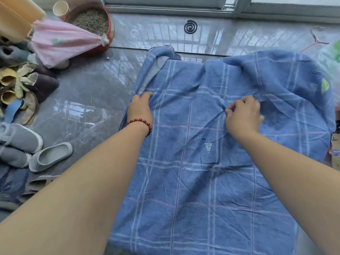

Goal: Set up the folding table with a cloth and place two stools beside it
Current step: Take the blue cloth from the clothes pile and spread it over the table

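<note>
Cloth (184, 181) is lying lengthwise away from the person. Left hand (140, 109) is gripping its left hem, right hand (242, 115) is pinching a fold. Red tin (111, 29) is holding grey granules (92, 21).

Both our bare forearms reach forward over the cloth (184, 190). Our left grip (141, 107) sits palm down at the cloth's left edge, fingers curled onto it. Our right grip (243, 115), right of the cloth's middle, pinches a fold.
</note>
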